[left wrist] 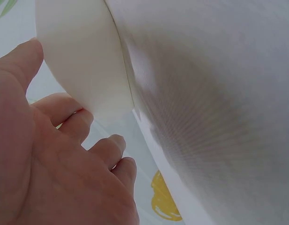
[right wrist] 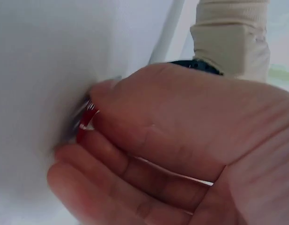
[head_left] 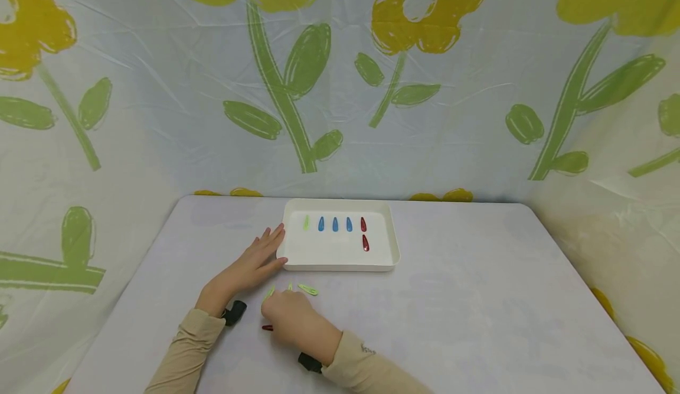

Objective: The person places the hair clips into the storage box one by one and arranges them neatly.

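Note:
A white tray [head_left: 340,264] holds a row of one green, three blue [head_left: 335,224] and one red hair clip, with a second red hair clip [head_left: 365,243] below the last. My left hand [head_left: 249,270] touches the tray's left side with its fingers extended; in the left wrist view, the fingertips meet the tray wall [left wrist: 83,51]. Nearer me, my right hand [head_left: 300,323] pinches a red hair clip [right wrist: 88,117] between thumb and fingers, close to the tabletop. Just beyond that hand lie green hair clips [head_left: 308,289], some partly hidden by it.
The pale tabletop [head_left: 467,299] extends well to the right of the tray. A flower-printed cloth [head_left: 340,163] hangs behind the table and at both sides. Dark wrist bands [head_left: 235,312] sit at both cuffs.

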The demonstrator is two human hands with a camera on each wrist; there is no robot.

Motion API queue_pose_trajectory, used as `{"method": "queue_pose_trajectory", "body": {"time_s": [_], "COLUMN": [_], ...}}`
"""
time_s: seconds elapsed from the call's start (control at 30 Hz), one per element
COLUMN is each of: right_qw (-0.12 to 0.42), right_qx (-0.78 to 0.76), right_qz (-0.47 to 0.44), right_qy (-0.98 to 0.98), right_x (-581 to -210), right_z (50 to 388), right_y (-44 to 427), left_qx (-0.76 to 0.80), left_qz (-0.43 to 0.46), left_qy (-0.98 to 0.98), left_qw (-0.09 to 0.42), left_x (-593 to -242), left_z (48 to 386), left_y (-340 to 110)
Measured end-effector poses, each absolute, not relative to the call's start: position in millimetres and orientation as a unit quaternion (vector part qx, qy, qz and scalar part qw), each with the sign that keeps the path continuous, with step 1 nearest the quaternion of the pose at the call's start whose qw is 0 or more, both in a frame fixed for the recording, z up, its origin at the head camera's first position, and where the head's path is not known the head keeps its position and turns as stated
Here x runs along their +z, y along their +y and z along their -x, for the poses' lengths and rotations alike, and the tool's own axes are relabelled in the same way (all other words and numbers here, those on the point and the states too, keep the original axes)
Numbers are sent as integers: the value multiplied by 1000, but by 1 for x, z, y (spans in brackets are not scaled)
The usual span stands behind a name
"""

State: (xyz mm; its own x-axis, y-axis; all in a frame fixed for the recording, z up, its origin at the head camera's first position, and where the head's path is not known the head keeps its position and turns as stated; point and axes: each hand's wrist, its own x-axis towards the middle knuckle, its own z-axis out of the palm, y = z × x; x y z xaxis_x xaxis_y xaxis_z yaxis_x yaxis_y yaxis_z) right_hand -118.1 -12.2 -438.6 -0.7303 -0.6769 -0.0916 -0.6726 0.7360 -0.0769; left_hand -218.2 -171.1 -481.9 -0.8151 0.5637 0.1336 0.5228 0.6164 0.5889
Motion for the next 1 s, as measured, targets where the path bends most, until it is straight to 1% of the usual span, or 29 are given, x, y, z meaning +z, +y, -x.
{"method": "queue_pose_trajectory", "body": {"time_s": [0.1,0.23,0.33,0.53,0.73,1.0], "right_qw": [39,-3,-13,8,1,31], "right_qx": [3,14,19,29,20,5], "right_qz": [361,367,370,367,374,368], "right_qy": [932,930,929,930,927,929], "right_x": [-438,-440,-441,-441,-442,-435], "right_z": [113,108,107,111,115,122], "right_y": [-17,-21,-21,-17,-13,-5], "left_qx": [318,319,319,315,311,312], "left_qz": [-302,-301,-298,-297,-299,-302], "left_qy": [898,899,899,901,901,900], "left_qw": [29,25,29,37,35,34], "left_x": [-483,-482,-481,-479,-479,-480], "left_z": [219,219,218,217,217,217], "left_y": [-171,-171,-171,-170,-170,-171]}}
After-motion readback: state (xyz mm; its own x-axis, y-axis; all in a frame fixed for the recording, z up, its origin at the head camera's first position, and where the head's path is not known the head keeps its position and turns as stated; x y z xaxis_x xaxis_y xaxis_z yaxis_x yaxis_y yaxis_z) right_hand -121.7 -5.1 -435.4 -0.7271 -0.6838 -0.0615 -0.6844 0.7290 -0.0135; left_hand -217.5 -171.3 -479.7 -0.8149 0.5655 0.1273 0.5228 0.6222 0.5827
